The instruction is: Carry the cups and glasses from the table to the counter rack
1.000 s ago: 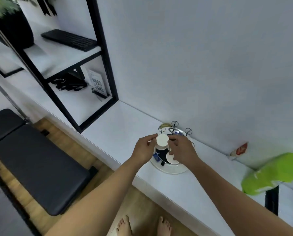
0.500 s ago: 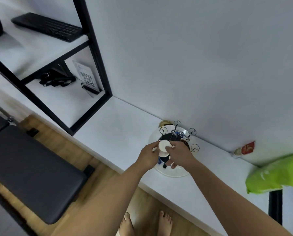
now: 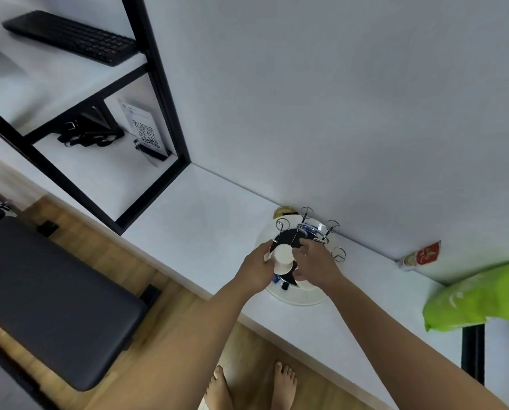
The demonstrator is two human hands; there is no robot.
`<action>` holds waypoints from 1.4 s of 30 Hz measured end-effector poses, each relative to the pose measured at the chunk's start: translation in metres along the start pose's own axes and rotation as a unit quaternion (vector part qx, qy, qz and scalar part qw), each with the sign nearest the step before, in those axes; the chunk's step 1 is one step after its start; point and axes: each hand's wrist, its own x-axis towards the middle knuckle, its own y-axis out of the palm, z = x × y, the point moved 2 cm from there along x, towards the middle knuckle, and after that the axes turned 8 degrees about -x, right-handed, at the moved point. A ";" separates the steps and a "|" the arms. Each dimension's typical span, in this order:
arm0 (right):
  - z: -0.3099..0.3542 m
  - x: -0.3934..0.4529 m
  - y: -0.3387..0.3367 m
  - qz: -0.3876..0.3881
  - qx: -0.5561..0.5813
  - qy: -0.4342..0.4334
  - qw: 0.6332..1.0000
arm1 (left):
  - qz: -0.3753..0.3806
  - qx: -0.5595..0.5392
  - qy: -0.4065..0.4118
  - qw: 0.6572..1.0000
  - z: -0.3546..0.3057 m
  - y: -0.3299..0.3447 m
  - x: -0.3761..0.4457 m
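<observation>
My left hand (image 3: 254,269) grips an upturned white cup (image 3: 282,261), base up and long axis near upright, over the near-left of the rack (image 3: 302,258) on the surface (image 3: 205,220). My right hand (image 3: 313,266) touches the cup's right side, fingers curled; whether it pinches, I cannot tell.

qr code on the white card (image 3: 144,132), wording illegible

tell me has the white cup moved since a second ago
Yes. The white cup has dropped lower against the rack, from near its prong tips toward the base.
</observation>
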 end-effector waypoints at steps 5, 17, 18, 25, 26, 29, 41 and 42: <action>0.044 -0.008 0.000 -0.038 -0.066 -0.112 0.991 | -0.026 0.015 0.047 0.998 -0.008 -0.037 -0.014; 0.240 -0.080 0.110 0.080 0.006 -0.420 0.904 | -0.317 -0.039 0.136 0.938 -0.015 -0.220 -0.155; 0.255 -0.094 0.125 0.105 0.006 -0.448 0.888 | -0.352 -0.037 0.140 0.925 -0.012 -0.233 -0.177; 0.308 -0.218 0.210 0.277 -0.023 -0.601 0.750 | -0.599 -0.061 0.106 0.792 0.028 -0.245 -0.350; 0.306 -0.242 0.220 0.304 -0.024 -0.614 0.728 | -0.630 -0.063 0.095 0.769 0.035 -0.235 -0.378; 0.288 -0.312 0.249 0.374 -0.020 -0.642 0.669 | -0.698 -0.068 0.056 0.711 0.050 -0.200 -0.455; 0.128 -0.569 0.300 0.565 -0.060 -0.690 0.449 | -0.866 -0.137 -0.060 0.477 0.103 0.007 -0.712; 0.108 -0.589 0.302 0.576 -0.064 -0.688 0.436 | -0.873 -0.144 -0.065 0.462 0.108 0.030 -0.729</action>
